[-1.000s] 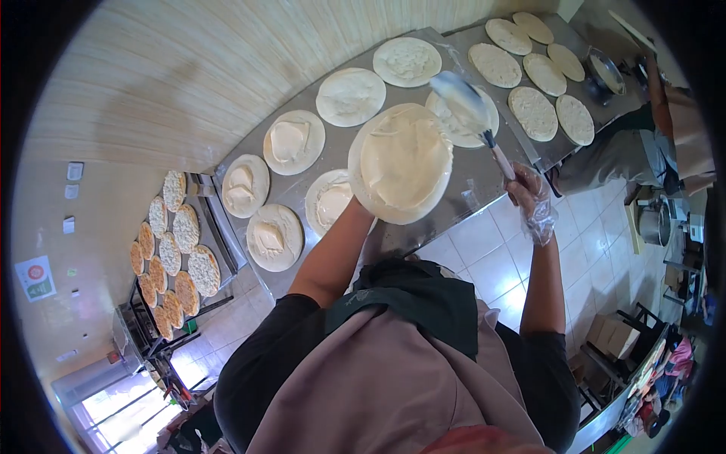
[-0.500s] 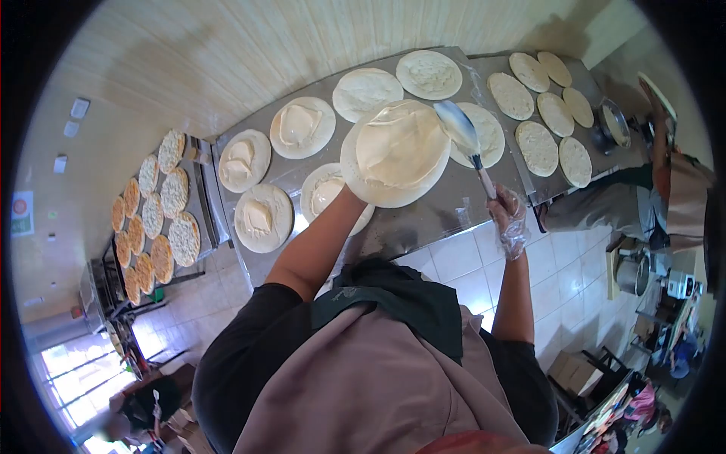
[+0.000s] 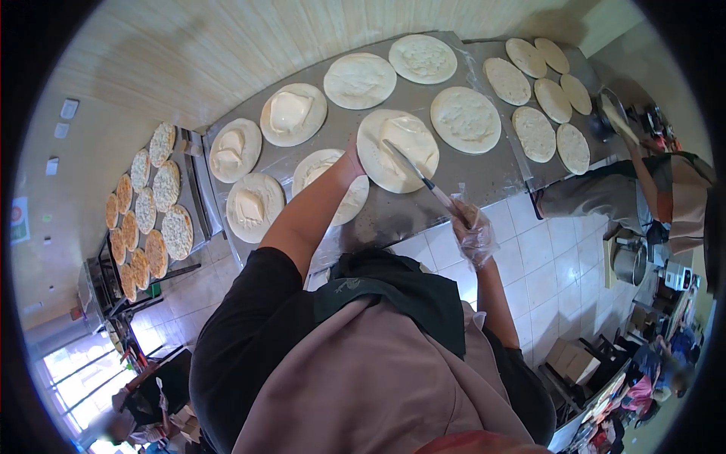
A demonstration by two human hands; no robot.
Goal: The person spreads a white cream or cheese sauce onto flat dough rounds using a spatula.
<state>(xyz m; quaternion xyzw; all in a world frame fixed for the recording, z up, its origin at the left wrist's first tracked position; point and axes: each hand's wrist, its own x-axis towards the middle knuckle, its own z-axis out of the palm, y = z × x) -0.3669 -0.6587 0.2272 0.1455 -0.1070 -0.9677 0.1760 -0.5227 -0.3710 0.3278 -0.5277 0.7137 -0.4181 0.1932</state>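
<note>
One spatula (image 3: 409,164) now over one flatbread (image 3: 367,151)

The window (image 3: 87,384), left of the worktop (image 3: 393,212), glares white; floor (image 3: 569,269) beside the worktop shines; outer edges are curved, black.

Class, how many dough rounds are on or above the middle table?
8: four rounds along the wall, one front left, one at right, one in the left hand, one partly behind the left forearm. None seems fully hidden.
</note>
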